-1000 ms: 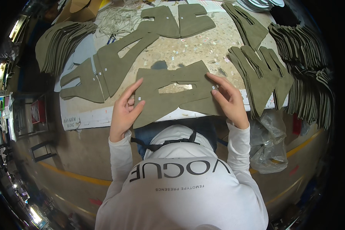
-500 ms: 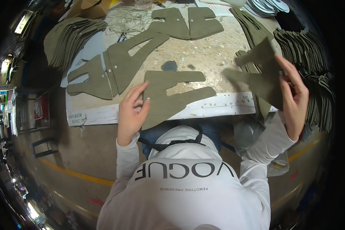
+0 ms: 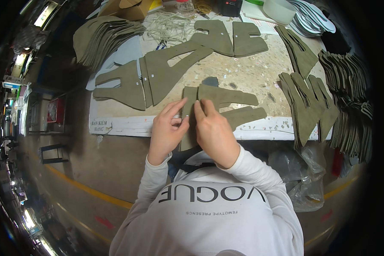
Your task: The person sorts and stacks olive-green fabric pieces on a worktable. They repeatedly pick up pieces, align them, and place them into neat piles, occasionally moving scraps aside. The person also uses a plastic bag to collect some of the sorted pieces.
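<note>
Two olive slotted cut pieces overlap in front of me at the table's near edge, their prongs pointing right. The lower piece [image 3: 189, 94] shows as a strip along the left. My left hand [image 3: 166, 130] is curled at that strip's left edge, index fingertip and thumb against it. The upper piece [image 3: 217, 96] lies shifted to the right over it. My right hand [image 3: 215, 134] grips the upper piece near its left edge, fingers bent and close together; its thumb is hidden.
More olive pieces [image 3: 170, 74] lie in an arc at the left and back. Stacks stand at the back left [image 3: 104, 40] and right edge [image 3: 345, 72]; loose slotted pieces [image 3: 301, 100] lie beside the right one. White cords [image 3: 168, 27] and a cardboard box [image 3: 126, 8] sit behind.
My right hand has come in from the right with a slotted piece, which now lies over the one at my left hand. The whole view has shifted slightly.
</note>
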Motion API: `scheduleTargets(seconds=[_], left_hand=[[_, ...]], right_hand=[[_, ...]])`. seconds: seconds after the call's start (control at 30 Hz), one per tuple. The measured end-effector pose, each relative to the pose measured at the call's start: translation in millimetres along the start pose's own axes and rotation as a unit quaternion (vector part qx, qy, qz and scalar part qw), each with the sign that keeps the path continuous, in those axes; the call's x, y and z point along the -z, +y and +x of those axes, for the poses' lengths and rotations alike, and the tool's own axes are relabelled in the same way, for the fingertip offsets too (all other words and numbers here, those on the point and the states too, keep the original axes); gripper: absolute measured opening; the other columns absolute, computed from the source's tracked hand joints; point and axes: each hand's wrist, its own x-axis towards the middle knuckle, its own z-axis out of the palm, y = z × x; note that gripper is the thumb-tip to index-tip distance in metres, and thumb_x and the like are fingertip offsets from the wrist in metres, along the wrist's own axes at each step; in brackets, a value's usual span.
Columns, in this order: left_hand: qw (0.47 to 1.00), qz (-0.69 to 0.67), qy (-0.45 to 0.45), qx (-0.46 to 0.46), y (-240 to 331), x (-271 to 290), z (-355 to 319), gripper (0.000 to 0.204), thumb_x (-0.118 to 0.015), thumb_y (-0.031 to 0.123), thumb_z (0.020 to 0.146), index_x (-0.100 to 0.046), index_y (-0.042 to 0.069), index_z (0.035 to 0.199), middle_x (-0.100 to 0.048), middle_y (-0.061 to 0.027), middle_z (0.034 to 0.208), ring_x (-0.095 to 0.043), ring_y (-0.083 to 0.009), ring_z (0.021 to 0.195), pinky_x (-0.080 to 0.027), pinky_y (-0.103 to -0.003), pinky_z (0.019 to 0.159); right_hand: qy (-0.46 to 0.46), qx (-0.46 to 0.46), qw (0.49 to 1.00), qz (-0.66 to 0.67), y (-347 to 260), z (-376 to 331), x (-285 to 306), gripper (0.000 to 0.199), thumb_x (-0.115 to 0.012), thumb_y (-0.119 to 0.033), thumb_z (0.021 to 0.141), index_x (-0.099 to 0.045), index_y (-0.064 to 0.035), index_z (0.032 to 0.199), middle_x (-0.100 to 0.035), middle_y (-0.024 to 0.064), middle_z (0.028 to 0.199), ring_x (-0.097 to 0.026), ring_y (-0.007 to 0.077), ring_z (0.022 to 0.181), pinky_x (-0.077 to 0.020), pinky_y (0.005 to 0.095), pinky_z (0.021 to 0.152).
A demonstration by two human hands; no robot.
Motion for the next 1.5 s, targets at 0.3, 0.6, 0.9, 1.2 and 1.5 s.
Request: scheduleTargets(seconds=[0.3,0.6,0.9,1.2,1.5], left_hand=[[0.998,-0.064,0.016,-0.011,-14,-1,0,0.049,-0.055,-0.013,0.086,-0.056,0.001,0.134,-0.063,-0.0111,0.12,-0.06,-0.0118,0.1,-0.054,-0.022,0.075],[0.995,-0.084,0.044,-0.044,-16,-3,6,0.045,-0.058,0.006,0.092,-0.054,0.006,0.137,-0.059,-0.0144,0.131,-0.062,-0.0129,0.092,-0.05,-0.023,0.066],[0.982,0.106,0.022,-0.155,18,56,-5,0.05,-0.066,0.009,0.084,-0.063,0.023,0.131,-0.057,-0.0094,0.134,-0.062,-0.0148,0.096,-0.049,-0.025,0.063],[0.838,-0.145,0.525,-0.016,-88,163,-45,0.056,-0.065,-0.002,0.088,-0.048,0.003,0.141,-0.056,-0.0111,0.132,-0.058,-0.0124,0.106,-0.048,-0.024,0.079],[0.849,-0.06,0.511,0.12,-123,153,-61,0.063,-0.072,0.005,0.084,-0.046,0.002,0.141,-0.048,-0.0149,0.136,-0.064,-0.0215,0.098,-0.051,-0.034,0.078]], right_hand=[[-0.025,0.007,0.998,0.058,-14,7,-14,0.052,-0.058,0.007,0.074,-0.049,0.0164,0.124,-0.052,0.0303,0.118,-0.063,0.0426,0.091,-0.0539,0.043,0.077],[-0.002,-0.028,0.954,0.299,10,9,4,0.032,-0.061,-0.005,0.086,-0.063,-0.0006,0.117,-0.064,0.0211,0.113,-0.064,0.04,0.096,-0.053,0.0413,0.08],[0.167,-0.092,0.956,0.224,70,14,41,0.023,-0.056,-0.007,0.095,-0.069,-0.0075,0.115,-0.066,0.0056,0.11,-0.061,0.0123,0.094,-0.0458,0.0212,0.068],[0.146,-0.038,0.969,0.194,82,14,29,0.021,-0.056,-0.003,0.093,-0.071,-0.0044,0.107,-0.067,0.0088,0.102,-0.061,0.0171,0.092,-0.046,0.0259,0.074],[0.084,0.068,0.986,0.127,44,49,55,0.022,-0.059,0.003,0.086,-0.071,-0.0047,0.102,-0.067,0.0092,0.096,-0.061,0.0223,0.086,-0.0471,0.0308,0.069]])
